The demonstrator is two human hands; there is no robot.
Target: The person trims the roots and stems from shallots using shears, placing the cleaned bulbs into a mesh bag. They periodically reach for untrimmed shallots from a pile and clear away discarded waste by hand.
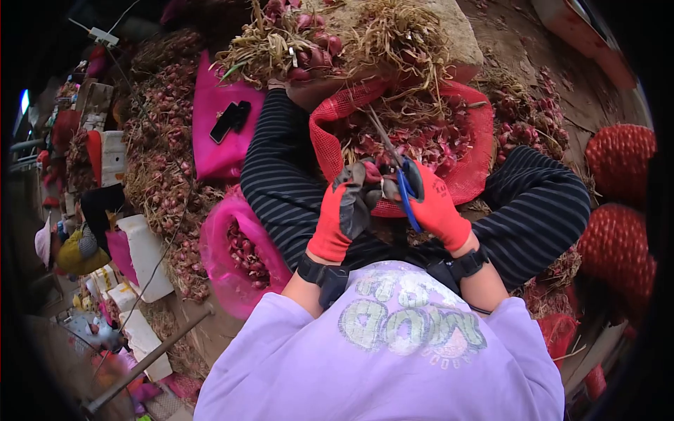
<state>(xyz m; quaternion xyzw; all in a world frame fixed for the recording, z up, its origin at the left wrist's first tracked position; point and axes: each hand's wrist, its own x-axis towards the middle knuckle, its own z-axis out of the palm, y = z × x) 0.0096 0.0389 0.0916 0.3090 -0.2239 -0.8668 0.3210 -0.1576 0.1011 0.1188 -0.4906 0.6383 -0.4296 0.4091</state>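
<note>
Both my hands wear red gloves with dark grey palms. My left hand has its fingers closed around a reddish shallot at the near edge of an open red mesh sack. Blue-handled scissors are gripped in my right hand, their long blades pointing up and to the left over the sack. Loose shallots and dry skins lie inside the sack. Beyond it, bunches of shallots with dried stems rest on a pale block.
A pink bag of shallots stands left of my legs. Farther up, a phone lies on pink plastic. Shallot heaps spread at left. Full red sacks stand at right. Another person is at far left.
</note>
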